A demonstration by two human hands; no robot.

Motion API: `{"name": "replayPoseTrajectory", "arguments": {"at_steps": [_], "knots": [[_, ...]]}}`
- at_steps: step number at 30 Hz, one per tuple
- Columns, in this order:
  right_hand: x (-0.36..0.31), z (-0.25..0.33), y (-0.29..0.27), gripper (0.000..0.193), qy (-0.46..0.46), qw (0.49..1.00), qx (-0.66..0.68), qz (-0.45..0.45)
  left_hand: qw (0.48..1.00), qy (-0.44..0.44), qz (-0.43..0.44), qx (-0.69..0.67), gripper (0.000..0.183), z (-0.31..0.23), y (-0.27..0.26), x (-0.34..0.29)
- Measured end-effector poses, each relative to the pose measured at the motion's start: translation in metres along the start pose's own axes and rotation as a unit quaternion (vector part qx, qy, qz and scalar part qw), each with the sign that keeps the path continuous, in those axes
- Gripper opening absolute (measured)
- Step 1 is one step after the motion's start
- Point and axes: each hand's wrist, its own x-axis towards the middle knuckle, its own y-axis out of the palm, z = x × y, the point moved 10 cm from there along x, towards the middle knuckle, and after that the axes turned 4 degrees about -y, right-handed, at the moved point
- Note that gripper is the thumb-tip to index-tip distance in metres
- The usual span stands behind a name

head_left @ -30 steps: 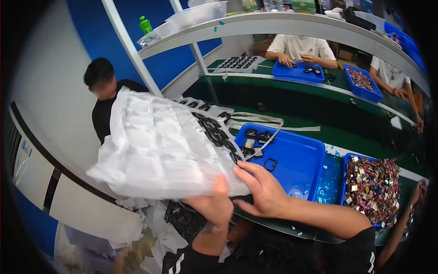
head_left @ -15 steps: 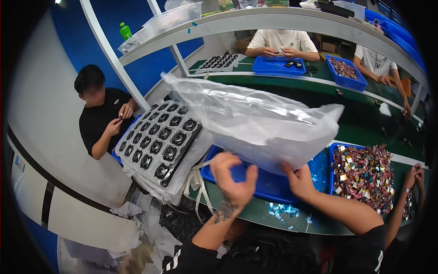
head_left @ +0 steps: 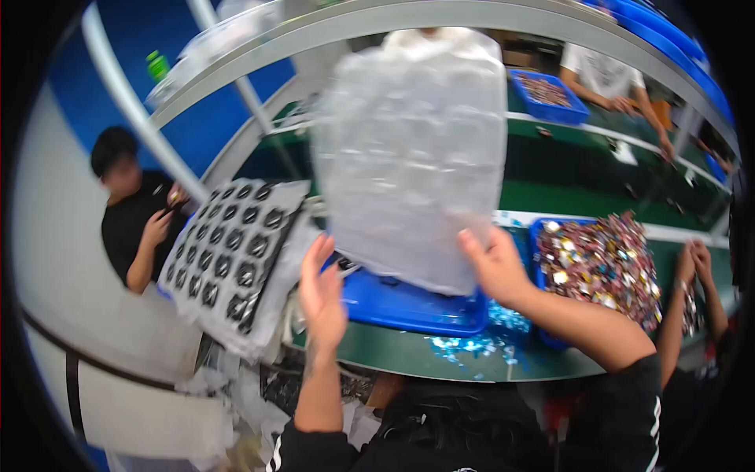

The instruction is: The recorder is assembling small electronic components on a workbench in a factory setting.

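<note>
A thin translucent white plastic tray (head_left: 409, 157) with rows of shallow pockets is held up in front of me. My right hand (head_left: 502, 269) pinches its lower right edge, thumb over the front. Beside its lower left edge, my left hand (head_left: 322, 305) is open with fingers stretched upward; whether it touches the edge cannot be made out. Below the tray sits a blue bin (head_left: 377, 303), partly hidden, with a few dark pieces at its far side. On the left, a stack of similar trays (head_left: 271, 303) carries rows of round black parts (head_left: 224, 236).
A blue bin heaped with small shiny pieces (head_left: 602, 263) stands at right, near another person's hands (head_left: 692, 263). Blue scraps (head_left: 464, 346) litter the green table (head_left: 401, 358). A white shelf beam (head_left: 330, 43) crosses overhead. A person in black (head_left: 130, 212) works at left.
The plastic tray has swung from lying slantwise to upright, its face toward me. My left hand has moved left and straightened its fingers. The view has shifted.
</note>
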Motion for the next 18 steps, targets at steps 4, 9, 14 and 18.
{"name": "replayPoseTrajectory", "arguments": {"at_steps": [4,9,14,18], "knots": [[-0.055,0.106,0.056,0.046,-0.282,0.941,-0.182,0.039,0.998,0.057,-0.021,0.025,0.124,-0.090,-0.014,-0.078],[-0.133,0.142,0.171,0.057,-0.453,0.816,-0.305,0.189,0.988,0.106,-0.035,-0.109,0.081,-0.131,-0.029,-0.142],[-0.201,0.164,0.225,0.047,-0.584,0.717,-0.230,0.303,0.753,0.157,-0.622,0.147,0.086,-0.137,-0.115,-0.243],[-0.246,0.181,0.218,0.028,-0.610,0.647,-0.095,0.447,0.865,0.090,-0.368,-0.329,0.057,-0.108,-0.219,-0.308]]}}
